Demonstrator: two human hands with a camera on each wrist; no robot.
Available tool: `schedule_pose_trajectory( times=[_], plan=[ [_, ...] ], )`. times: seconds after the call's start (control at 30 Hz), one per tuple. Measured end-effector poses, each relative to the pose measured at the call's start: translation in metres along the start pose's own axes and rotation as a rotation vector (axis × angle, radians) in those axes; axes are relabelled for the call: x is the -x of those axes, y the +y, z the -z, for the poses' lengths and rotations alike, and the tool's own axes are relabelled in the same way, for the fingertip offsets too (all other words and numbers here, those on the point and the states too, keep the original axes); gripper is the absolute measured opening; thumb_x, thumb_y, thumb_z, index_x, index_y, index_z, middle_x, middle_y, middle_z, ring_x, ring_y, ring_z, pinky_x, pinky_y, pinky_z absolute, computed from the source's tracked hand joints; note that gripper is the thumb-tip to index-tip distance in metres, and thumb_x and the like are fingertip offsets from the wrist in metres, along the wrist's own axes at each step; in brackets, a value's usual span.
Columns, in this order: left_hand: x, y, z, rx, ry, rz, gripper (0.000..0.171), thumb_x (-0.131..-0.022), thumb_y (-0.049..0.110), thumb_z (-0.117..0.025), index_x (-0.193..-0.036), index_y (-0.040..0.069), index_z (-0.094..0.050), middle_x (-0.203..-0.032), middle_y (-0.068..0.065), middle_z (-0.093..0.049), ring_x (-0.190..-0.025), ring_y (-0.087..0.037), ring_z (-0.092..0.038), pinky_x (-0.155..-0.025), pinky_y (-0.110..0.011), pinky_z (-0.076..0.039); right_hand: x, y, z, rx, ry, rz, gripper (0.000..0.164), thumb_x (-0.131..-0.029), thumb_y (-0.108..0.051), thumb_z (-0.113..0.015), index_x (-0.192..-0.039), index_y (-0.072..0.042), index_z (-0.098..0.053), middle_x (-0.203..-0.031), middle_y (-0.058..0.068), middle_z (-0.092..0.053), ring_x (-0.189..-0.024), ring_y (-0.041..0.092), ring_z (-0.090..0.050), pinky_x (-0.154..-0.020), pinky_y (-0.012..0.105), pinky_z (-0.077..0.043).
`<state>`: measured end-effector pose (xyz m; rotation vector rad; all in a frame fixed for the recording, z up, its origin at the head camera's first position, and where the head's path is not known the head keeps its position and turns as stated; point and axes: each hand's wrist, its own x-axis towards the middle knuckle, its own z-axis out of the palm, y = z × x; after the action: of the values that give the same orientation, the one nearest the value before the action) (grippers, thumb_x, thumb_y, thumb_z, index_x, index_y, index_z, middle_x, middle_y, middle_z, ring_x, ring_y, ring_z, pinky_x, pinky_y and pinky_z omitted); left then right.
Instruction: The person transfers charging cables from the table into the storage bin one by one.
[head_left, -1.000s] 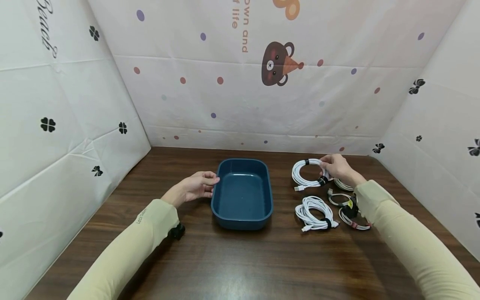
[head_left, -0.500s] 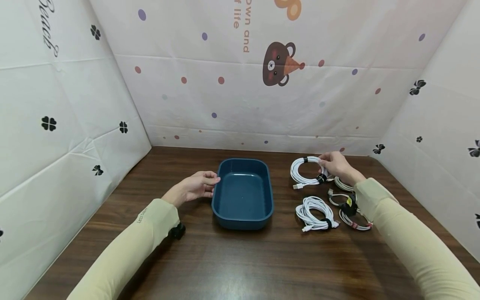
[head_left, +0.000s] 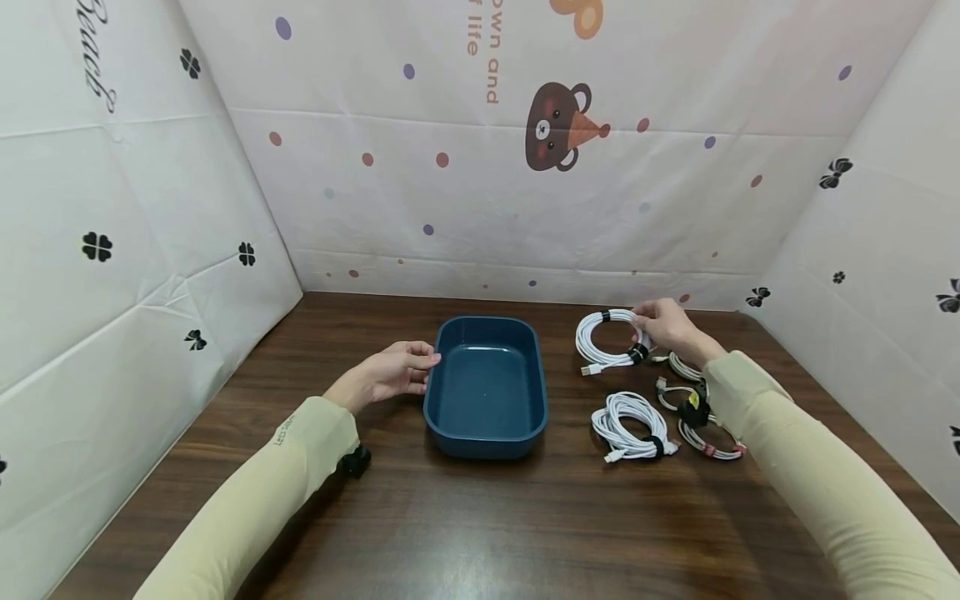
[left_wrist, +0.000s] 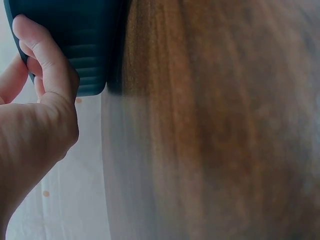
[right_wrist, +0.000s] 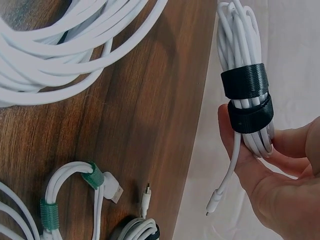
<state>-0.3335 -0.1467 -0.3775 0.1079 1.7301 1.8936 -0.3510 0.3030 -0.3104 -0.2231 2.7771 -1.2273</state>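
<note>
In the head view my left hand [head_left: 392,372] pinches the left rim of a deep blue rectangular plastic box [head_left: 486,440]. The left wrist view shows the thumb and fingers at the edge of that box [left_wrist: 87,55]. My right hand [head_left: 672,329] grips a large white coiled USB cable [head_left: 588,343] by its right side. Two black straps bind this coil [right_wrist: 241,42], and one thin plug end dangles free in the right wrist view. The coil hangs above the table, its lower plug pointing left.
Another thick white coil [head_left: 622,417] with a black strap lies nearer on the brown table [head_left: 465,533]. Smaller cables lie under the right wrist, one with green straps [right_wrist: 50,215], one with pink straps [head_left: 708,451]. Printed sheets [head_left: 360,200] wall the back and sides.
My right hand has lifted the white coiled cable slightly and carried it a little to the left and back. The left hand and the box have stayed in place.
</note>
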Motion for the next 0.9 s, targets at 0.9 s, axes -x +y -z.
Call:
schedule_pose_trajectory(
  times=[0.9],
  plan=[
    [0.0, 0.0, -0.001, -0.01, 0.014, 0.007, 0.009, -0.099, 0.019, -0.054, -0.102, 0.012, -0.049, -0.085, -0.003, -0.058, -0.073, -0.016, -0.055, -0.068, -0.028, -0.054, -0.007, -0.013, -0.003, -0.03, -0.015, 0.03, 0.037, -0.102, -0.006, -0.042, -0.127, 0.02, -0.042, -0.085, 0.006, -0.06, -0.067, 0.007, -0.064, -0.058, 0.025, -0.056]
  ],
)
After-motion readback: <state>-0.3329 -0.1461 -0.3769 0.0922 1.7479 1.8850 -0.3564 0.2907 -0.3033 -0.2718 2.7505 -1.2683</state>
